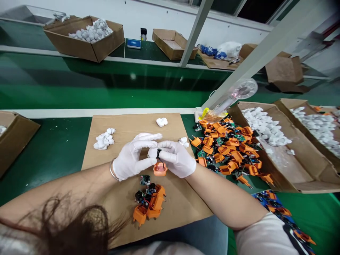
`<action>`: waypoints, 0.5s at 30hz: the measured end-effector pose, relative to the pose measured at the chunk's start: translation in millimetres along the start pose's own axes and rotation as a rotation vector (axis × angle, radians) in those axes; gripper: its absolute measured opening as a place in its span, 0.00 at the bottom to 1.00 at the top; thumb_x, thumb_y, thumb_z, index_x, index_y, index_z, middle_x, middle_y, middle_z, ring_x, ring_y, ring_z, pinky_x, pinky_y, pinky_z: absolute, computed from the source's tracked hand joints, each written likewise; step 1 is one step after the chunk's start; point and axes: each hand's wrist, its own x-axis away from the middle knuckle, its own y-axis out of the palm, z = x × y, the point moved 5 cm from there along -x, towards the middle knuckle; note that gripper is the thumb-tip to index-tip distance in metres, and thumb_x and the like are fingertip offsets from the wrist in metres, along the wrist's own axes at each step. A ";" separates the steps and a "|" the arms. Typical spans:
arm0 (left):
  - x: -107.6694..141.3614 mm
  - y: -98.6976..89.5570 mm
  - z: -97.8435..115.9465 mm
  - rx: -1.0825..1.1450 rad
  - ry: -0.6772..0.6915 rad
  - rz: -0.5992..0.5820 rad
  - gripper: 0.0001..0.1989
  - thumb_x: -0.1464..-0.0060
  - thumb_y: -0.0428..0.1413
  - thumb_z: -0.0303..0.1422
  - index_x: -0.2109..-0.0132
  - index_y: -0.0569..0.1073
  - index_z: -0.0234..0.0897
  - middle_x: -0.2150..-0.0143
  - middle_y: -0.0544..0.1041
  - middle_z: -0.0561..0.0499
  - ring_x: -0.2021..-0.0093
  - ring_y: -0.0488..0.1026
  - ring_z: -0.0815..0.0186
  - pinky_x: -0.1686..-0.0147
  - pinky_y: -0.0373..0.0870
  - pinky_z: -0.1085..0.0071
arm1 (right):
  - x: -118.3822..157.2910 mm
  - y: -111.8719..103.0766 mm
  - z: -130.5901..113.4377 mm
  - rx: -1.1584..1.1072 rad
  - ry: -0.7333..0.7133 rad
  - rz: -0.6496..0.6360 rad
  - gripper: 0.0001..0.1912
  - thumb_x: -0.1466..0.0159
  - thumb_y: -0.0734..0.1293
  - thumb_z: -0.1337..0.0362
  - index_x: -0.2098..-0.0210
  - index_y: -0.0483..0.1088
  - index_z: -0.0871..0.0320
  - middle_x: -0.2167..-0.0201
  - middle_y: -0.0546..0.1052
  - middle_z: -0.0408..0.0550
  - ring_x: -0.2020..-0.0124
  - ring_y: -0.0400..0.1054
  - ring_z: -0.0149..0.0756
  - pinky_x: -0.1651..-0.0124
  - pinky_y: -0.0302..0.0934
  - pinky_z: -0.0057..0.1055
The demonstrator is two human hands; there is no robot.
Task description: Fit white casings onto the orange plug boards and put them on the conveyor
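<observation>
My left hand (134, 154), in a white glove, has its fingers stretched and its thumb apart from them. The fingertips lie beside a small white lump (152, 153); whether they touch it I cannot tell. My right hand (176, 157), also gloved, pinches a small dark wired part next to that lump. From it dark wires lead down to an orange plug housing (160, 169), open side up. Below the hands, several orange plugs (154, 203) with wired circuit boards (145, 180) rest on the cardboard sheet (122, 122). White lumps (105, 139) lie left of my hands.
At the right is a heap of orange plugs (225, 148) with boards, beside a cardboard box (302, 177) of white pieces. A clear-headed handheld fan (243, 89) stands behind the heap. Another box (16, 141) sits at left. The back shelf carries a box of white pieces (87, 44).
</observation>
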 end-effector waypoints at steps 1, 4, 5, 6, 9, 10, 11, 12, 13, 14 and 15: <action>-1.1 -0.9 -0.5 -0.034 -0.031 -0.002 0.17 0.44 0.70 0.38 0.48 0.80 0.46 0.41 0.83 0.44 0.38 0.78 0.52 0.37 0.75 0.48 | 0.3 -0.9 0.5 0.006 0.009 0.015 0.27 0.58 0.87 0.51 0.66 0.78 0.55 0.71 0.81 0.42 0.70 0.72 0.32 0.63 0.67 0.33; -3.8 0.3 -0.7 -0.101 -0.123 -0.062 0.15 0.44 0.69 0.43 0.51 0.82 0.48 0.51 0.87 0.46 0.44 0.82 0.52 0.39 0.76 0.49 | 1.7 0.7 -1.3 0.001 -0.006 0.024 0.25 0.59 0.88 0.53 0.69 0.77 0.55 0.73 0.81 0.40 0.72 0.72 0.30 0.64 0.68 0.31; -4.7 1.3 0.2 -0.114 -0.136 -0.088 0.15 0.44 0.69 0.45 0.51 0.83 0.49 0.53 0.88 0.47 0.46 0.82 0.52 0.39 0.76 0.49 | 2.2 2.0 -2.6 -0.007 -0.021 0.018 0.25 0.60 0.88 0.53 0.70 0.77 0.56 0.74 0.80 0.40 0.73 0.71 0.30 0.65 0.67 0.31; -5.5 1.9 1.4 -0.123 -0.143 -0.103 0.15 0.44 0.69 0.46 0.52 0.83 0.49 0.54 0.88 0.47 0.46 0.83 0.52 0.39 0.76 0.49 | 2.8 3.2 -3.6 -0.016 -0.032 0.013 0.25 0.60 0.88 0.54 0.71 0.77 0.56 0.75 0.80 0.39 0.74 0.71 0.29 0.67 0.67 0.30; -7.5 2.3 4.7 -0.141 -0.146 -0.124 0.17 0.45 0.70 0.48 0.53 0.84 0.48 0.53 0.88 0.46 0.47 0.84 0.53 0.40 0.76 0.51 | 4.5 5.5 -5.5 -0.034 -0.046 0.010 0.25 0.61 0.88 0.54 0.72 0.77 0.56 0.76 0.80 0.39 0.75 0.71 0.29 0.69 0.67 0.29; -7.8 2.1 5.1 -0.154 -0.153 -0.127 0.17 0.46 0.69 0.49 0.53 0.83 0.47 0.52 0.88 0.46 0.47 0.84 0.53 0.40 0.75 0.51 | 5.1 5.7 -5.8 -0.035 -0.048 0.014 0.25 0.61 0.88 0.54 0.71 0.77 0.56 0.76 0.80 0.40 0.75 0.72 0.29 0.69 0.67 0.29; -7.9 1.9 5.1 -0.169 -0.162 -0.130 0.17 0.45 0.69 0.50 0.54 0.83 0.47 0.51 0.88 0.45 0.47 0.84 0.53 0.39 0.75 0.51 | 5.7 5.9 -5.9 -0.031 -0.050 0.015 0.25 0.61 0.88 0.54 0.71 0.77 0.56 0.76 0.80 0.40 0.75 0.72 0.29 0.69 0.68 0.29; -7.9 1.9 5.1 -0.180 -0.164 -0.136 0.17 0.45 0.69 0.51 0.54 0.83 0.47 0.51 0.87 0.45 0.46 0.84 0.53 0.39 0.75 0.51 | 6.2 6.1 -6.0 -0.025 -0.051 0.013 0.25 0.60 0.88 0.54 0.71 0.77 0.56 0.76 0.80 0.40 0.75 0.72 0.29 0.69 0.68 0.29; -7.9 2.1 5.4 -0.187 -0.158 -0.145 0.18 0.45 0.68 0.51 0.54 0.83 0.47 0.51 0.88 0.44 0.46 0.83 0.52 0.39 0.75 0.51 | 6.7 6.5 -5.9 -0.020 -0.052 0.003 0.25 0.59 0.88 0.53 0.70 0.77 0.56 0.76 0.80 0.40 0.75 0.72 0.30 0.68 0.69 0.29; -7.9 2.4 5.8 -0.190 -0.143 -0.154 0.19 0.45 0.68 0.52 0.53 0.82 0.46 0.51 0.87 0.44 0.45 0.83 0.52 0.39 0.75 0.51 | 7.0 7.2 -5.5 -0.015 -0.045 -0.015 0.26 0.58 0.88 0.52 0.69 0.77 0.57 0.75 0.80 0.41 0.74 0.73 0.31 0.67 0.69 0.30; -7.8 2.9 6.6 -0.190 -0.119 -0.163 0.20 0.45 0.67 0.52 0.52 0.82 0.46 0.51 0.88 0.44 0.45 0.83 0.53 0.40 0.75 0.52 | 7.2 7.9 -5.0 -0.009 -0.037 -0.037 0.26 0.57 0.87 0.51 0.68 0.77 0.57 0.75 0.80 0.42 0.73 0.74 0.32 0.67 0.70 0.31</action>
